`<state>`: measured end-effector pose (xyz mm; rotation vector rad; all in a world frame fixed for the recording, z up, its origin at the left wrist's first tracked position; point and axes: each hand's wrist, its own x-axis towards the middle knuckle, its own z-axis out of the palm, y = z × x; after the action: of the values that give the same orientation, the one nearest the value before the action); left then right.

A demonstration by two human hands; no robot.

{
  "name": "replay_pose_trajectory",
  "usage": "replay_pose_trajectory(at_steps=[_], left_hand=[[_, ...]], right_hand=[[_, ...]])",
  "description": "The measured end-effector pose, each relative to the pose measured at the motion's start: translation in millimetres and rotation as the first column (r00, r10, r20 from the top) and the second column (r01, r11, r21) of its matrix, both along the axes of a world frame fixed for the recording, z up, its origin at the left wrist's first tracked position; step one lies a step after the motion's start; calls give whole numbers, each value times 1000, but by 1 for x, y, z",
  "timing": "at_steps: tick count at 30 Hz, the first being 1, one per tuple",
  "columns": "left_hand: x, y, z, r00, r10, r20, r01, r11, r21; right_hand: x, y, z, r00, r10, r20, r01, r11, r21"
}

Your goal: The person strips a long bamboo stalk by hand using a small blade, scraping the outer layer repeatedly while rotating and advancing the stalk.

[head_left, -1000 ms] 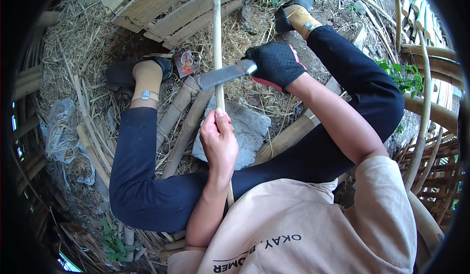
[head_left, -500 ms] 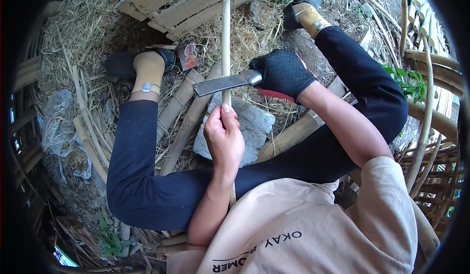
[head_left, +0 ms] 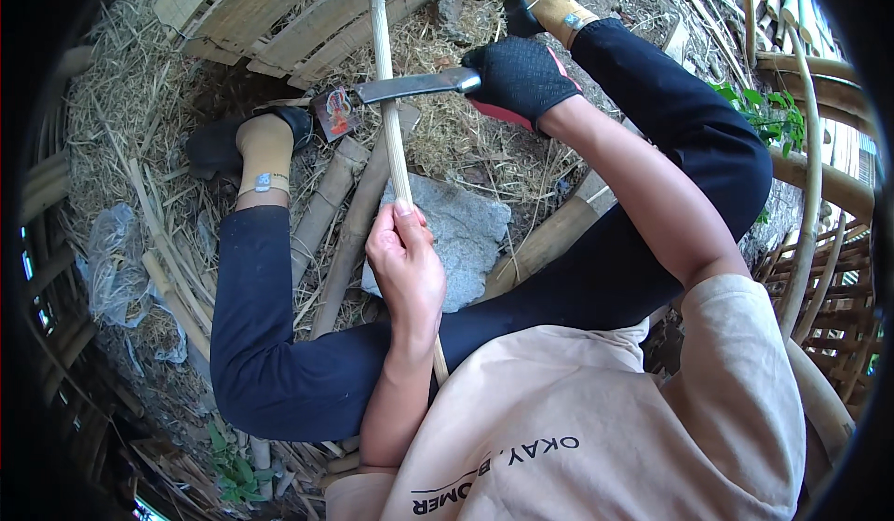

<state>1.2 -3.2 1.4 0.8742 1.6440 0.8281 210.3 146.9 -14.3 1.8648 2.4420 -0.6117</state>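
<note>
bare left hand (head_left: 407, 265) gripping a pale stick (head_left: 383, 41), gloved right hand (head_left: 523, 83) gripping a knife (head_left: 419, 85), blade crossing over the stick, gray stone (head_left: 473, 237) below

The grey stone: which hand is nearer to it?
Left. The left hand is over the left part of the grey stone; the gloved right hand is well beyond its far edge.

Smooth metal glints on the knife (head_left: 414, 87); the stick (head_left: 395, 158) is matt, bamboo perhaps from here; that stone (head_left: 466, 232) looks rough!
</note>
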Motion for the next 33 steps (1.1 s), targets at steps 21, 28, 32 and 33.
replay_pose_trajectory(at_steps=[21,28,32,33], left_hand=[[2,0,2,996,16,92,-11,998,-56],[3,-1,7,996,17,89,-11,997,-71],[3,0,3,988,62,145,-51,996,-77],[2,1,5,978,80,194,-61,993,-102]], right_hand=[[-25,-8,13,989,149,-22,-150,988,-28],[6,12,2,999,-33,-1,33,999,-13],[7,11,1,999,-38,-31,39,999,16],[6,10,3,998,-41,-50,41,999,10]])
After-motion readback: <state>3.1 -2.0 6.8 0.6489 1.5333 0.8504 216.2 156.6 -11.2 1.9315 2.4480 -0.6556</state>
